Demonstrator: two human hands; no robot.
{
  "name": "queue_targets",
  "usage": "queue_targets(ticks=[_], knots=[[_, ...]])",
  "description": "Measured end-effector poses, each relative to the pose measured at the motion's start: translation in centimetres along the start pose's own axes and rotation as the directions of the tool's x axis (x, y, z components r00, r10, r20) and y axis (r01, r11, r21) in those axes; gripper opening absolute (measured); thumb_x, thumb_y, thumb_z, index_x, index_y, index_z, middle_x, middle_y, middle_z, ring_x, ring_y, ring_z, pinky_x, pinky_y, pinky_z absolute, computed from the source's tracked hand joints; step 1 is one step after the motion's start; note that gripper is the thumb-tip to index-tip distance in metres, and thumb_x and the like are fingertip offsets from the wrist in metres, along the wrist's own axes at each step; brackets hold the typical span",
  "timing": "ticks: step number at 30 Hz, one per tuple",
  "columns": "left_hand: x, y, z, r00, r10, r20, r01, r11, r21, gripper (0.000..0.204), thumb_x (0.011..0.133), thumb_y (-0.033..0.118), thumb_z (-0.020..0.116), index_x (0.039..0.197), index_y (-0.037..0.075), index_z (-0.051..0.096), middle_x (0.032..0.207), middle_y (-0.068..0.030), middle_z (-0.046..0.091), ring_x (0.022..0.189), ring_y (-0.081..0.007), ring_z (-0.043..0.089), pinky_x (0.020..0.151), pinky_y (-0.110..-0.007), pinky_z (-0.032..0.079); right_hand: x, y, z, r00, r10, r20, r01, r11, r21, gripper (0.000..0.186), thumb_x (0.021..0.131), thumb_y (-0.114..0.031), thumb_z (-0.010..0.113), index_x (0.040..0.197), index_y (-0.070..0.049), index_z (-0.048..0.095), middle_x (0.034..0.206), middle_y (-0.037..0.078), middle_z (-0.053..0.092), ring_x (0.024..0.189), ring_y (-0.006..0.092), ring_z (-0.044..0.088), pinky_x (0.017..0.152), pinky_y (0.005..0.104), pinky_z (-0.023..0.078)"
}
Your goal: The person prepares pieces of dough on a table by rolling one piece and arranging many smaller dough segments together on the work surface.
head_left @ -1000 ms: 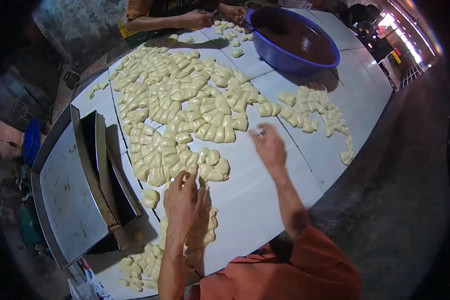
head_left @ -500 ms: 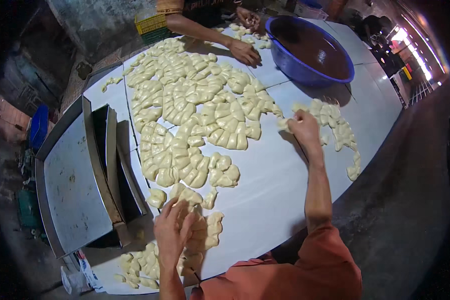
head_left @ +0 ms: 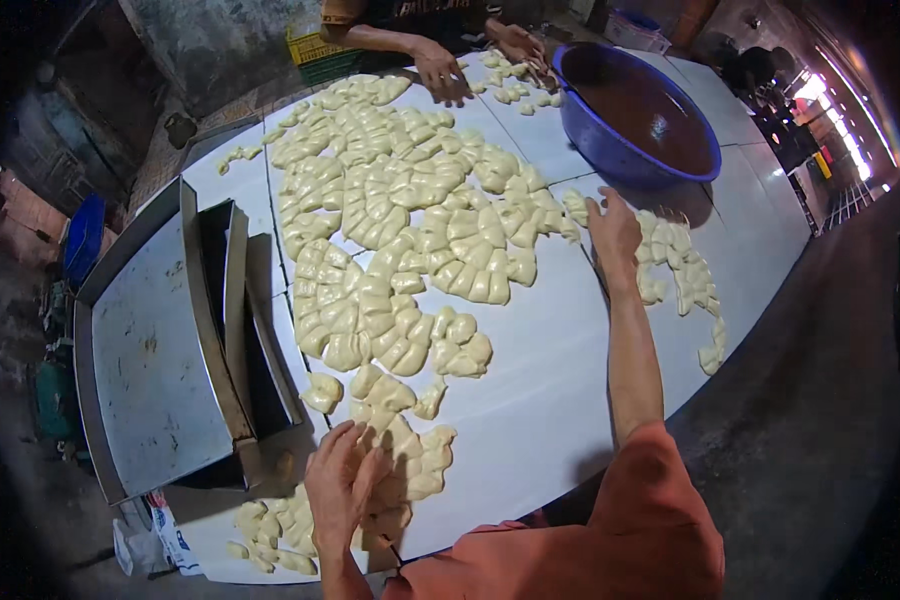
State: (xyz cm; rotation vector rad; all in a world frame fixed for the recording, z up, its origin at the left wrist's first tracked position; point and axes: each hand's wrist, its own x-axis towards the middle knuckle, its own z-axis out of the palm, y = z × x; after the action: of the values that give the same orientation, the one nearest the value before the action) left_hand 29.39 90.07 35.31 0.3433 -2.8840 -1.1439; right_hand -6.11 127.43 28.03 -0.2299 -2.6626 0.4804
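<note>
Pale, glossy dough pieces, pressed together in a wide sheet [head_left: 400,200], cover much of the white table. My left hand [head_left: 342,480] hovers over or rests on a smaller near cluster of dough [head_left: 420,460], fingers apart and slightly curved; I cannot tell how firmly it touches. My right hand [head_left: 615,238] is stretched out to the far right with its fingers apart. Its fingertips are beside a small dough piece [head_left: 575,205], between the large sheet and a right-hand strip of dough [head_left: 685,265].
A blue basin [head_left: 625,150] of brown liquid stands at the far right. Metal trays [head_left: 155,350] lean at the left edge of the table [head_left: 530,420]. Across it, a person's hands [head_left: 440,70] are near small dough pieces [head_left: 510,80]. A yellow-green crate [head_left: 325,58] sits behind.
My right hand has moved slightly away and its fingers have opened beside the dough piece. The left hand stays nearly in place. The other person's hand has drawn back to the left.
</note>
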Motion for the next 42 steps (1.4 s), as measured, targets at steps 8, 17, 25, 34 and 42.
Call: queue_targets(ticks=[8, 17, 25, 34, 42], knots=[[-3.5, -3.6, -0.4, 0.999, -0.002, -0.045, -0.002, 0.996, -0.087, 0.035, 0.086, 0.010, 0.075, 0.119, -0.001, 0.068, 0.121, -0.0167, 0.066, 0.100, -0.0283, 0.067, 0.082, -0.036, 0.056, -3.1, 0.2, -2.6, 0.974, -0.218, -0.065, 0.224, 0.970, 0.092, 0.028, 0.095, -0.028, 0.061, 0.111, -0.008, 0.072, 0.102, 0.014, 0.071, 0.096, 0.0372, 0.067, 0.083, 0.0484, 0.052], [-9.5, -6.4, -4.0, 0.991, -0.097, -0.095, 0.079, 0.980, -0.181, 0.038, 0.087, 0.016, 0.075, 0.121, 0.000, 0.067, 0.115, -0.0158, 0.068, 0.094, -0.0242, 0.066, 0.074, -0.034, 0.054, -22.9, -9.8, -9.2, 0.671, -0.386, 0.634, 0.201, 0.917, 0.346, 0.027, 0.092, -0.028, 0.062, 0.095, -0.003, 0.069, 0.087, 0.020, 0.069, 0.085, 0.0403, 0.066, 0.077, 0.0464, 0.051], [-18.1, -13.0, -11.0, 0.935, -0.298, -0.191, 0.244, 0.934, -0.260, 0.037, 0.087, 0.010, 0.074, 0.122, 0.000, 0.067, 0.113, -0.0121, 0.070, 0.091, -0.0207, 0.067, 0.072, -0.032, 0.050, -31.4, -13.3, -10.4, 0.890, -0.309, 0.334, 0.169, 0.906, 0.388, 0.017, 0.090, -0.015, 0.068, 0.097, 0.000, 0.069, 0.088, 0.012, 0.071, 0.070, 0.0250, 0.067, 0.061, 0.0363, 0.052], [-27.5, -24.9, -16.3, 0.809, -0.471, -0.352, 0.366, 0.872, -0.326, 0.036, 0.091, 0.012, 0.070, 0.125, 0.000, 0.067, 0.114, -0.0128, 0.071, 0.086, -0.0182, 0.066, 0.066, -0.029, 0.047, -41.3, -16.2, -10.5, 0.900, -0.390, 0.195, 0.321, 0.895, 0.310, 0.029, 0.090, -0.018, 0.066, 0.114, -0.001, 0.065, 0.120, 0.018, 0.063, 0.107, 0.0344, 0.061, 0.091, 0.0419, 0.050], [-26.2, -24.2, -16.2, 0.774, -0.542, -0.328, 0.467, 0.838, -0.284, 0.036, 0.094, 0.015, 0.069, 0.126, -0.002, 0.065, 0.113, -0.0112, 0.070, 0.084, -0.0155, 0.062, 0.064, -0.030, 0.048, -35.8, -15.4, -7.8, 0.888, -0.362, 0.285, 0.318, 0.929, 0.190, 0.030, 0.092, -0.020, 0.064, 0.116, -0.003, 0.064, 0.114, 0.016, 0.065, 0.101, 0.0341, 0.062, 0.088, 0.0428, 0.050]])
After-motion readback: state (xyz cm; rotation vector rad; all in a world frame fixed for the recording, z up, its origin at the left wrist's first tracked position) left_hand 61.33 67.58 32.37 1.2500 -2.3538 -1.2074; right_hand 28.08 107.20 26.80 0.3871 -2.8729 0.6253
